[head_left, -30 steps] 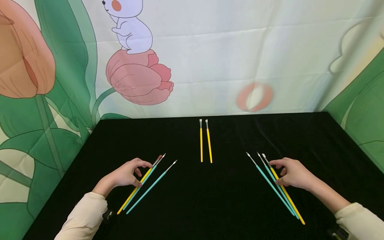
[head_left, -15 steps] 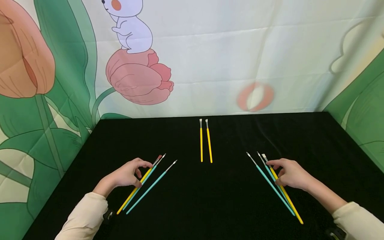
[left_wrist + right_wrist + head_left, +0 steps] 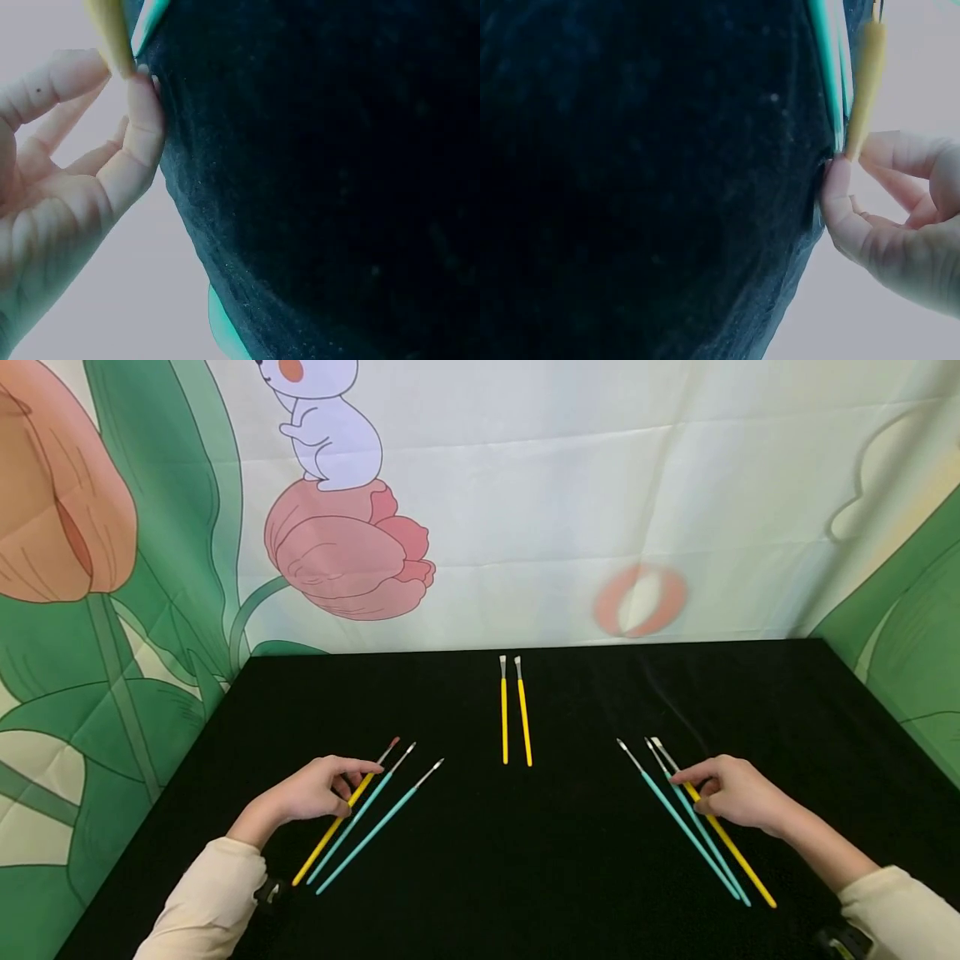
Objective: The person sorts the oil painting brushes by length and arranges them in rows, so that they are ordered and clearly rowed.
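My left hand (image 3: pixel 315 789) pinches a yellow paintbrush (image 3: pixel 322 843) with red bristles, between thumb and fingers. Beside it on the black cloth lie two teal paintbrushes, a nearer one (image 3: pixel 349 828) and one farther right (image 3: pixel 367 841). Over on the other side, my right hand (image 3: pixel 741 793) pinches a yellow paintbrush (image 3: pixel 738 857) with a pale flat tip. Its tip end overlaps one teal paintbrush (image 3: pixel 716 854) in the head view, with another teal paintbrush (image 3: pixel 692 836) to the left. Both wrist views show a yellow handle at the fingertips, the left one (image 3: pixel 112 34) and the right one (image 3: pixel 866 82).
Two yellow paintbrushes, a left one (image 3: pixel 505 718) and a right one (image 3: pixel 525 722), lie side by side at the back middle of the black cloth (image 3: pixel 480 860). Behind the table hangs a printed curtain (image 3: pixel 525 510) with flowers and a small animal.
The left yellow paintbrush has shifted up slightly and away from its teal neighbour. The right one's handle end has swung outward to the right, apart from the teal handles.
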A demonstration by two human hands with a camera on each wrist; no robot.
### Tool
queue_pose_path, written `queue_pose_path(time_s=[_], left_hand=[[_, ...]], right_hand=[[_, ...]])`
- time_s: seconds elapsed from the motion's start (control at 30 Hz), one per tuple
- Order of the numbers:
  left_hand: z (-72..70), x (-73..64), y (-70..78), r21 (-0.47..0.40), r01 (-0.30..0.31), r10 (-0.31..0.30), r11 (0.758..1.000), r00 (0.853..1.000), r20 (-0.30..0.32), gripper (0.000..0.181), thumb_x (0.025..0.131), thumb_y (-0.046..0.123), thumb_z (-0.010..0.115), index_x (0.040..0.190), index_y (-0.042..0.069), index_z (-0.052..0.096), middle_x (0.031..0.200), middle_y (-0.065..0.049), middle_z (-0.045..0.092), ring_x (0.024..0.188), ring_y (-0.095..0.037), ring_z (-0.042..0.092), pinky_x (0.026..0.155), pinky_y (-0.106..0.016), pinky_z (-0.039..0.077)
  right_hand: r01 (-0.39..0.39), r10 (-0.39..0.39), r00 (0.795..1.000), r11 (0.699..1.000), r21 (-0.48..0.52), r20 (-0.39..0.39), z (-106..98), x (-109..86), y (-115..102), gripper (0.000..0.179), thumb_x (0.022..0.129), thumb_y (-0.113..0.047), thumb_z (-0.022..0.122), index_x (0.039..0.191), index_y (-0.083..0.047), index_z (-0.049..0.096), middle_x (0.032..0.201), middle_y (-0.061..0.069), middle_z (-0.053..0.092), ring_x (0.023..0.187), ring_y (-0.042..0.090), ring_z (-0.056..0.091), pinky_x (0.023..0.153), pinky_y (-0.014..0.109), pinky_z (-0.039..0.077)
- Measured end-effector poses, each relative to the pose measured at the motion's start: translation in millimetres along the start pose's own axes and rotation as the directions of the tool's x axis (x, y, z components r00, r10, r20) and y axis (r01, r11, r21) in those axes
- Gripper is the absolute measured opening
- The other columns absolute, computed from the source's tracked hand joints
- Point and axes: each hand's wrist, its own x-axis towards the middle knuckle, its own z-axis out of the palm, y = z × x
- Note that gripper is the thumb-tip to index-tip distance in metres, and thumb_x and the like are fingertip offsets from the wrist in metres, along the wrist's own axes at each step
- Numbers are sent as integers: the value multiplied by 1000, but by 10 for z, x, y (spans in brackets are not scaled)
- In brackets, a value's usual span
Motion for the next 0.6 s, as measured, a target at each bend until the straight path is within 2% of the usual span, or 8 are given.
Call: queue_pose_path(time_s=[0.1,0.2,0.4,0.6], left_hand=[[-13,5,5,20,-25,25,999,1000,-3,50,70,-12,60,119,0,57,100,-12,56,79,-19,54,64,-29,49],[-2,8,13,40,-33,35,999,999,-34,44,72,-11,58,115,-3,58,99,-12,57,79,-18,55,64,-28,49],[-15,5,67,60,-42,47,997,994,-94,43,74,-10,58,116,-4,57,98,-14,55,77,-18,53,62,-27,48],[-74,8,117,68,-69,76,995,991,-108,43,75,-8,59,118,-5,56,99,-15,55,78,-17,53,63,-27,48]], right_hand=[[2,-3,1000,1000,-22,-22,9,-6,-12,42,75,0,60,117,3,57,60,1,49,52,13,48,50,26,43],[5,-6,1000,1000,-20,-30,10,-12,-20,41,76,-1,60,116,4,58,61,2,49,54,14,49,51,26,43],[43,-43,999,999,4,-32,-20,-33,-33,40,77,-3,60,117,6,56,85,8,57,66,18,56,57,30,48],[85,-85,995,996,4,-53,-50,-56,-49,40,77,-4,62,116,6,56,104,18,54,76,18,59,62,31,50]])
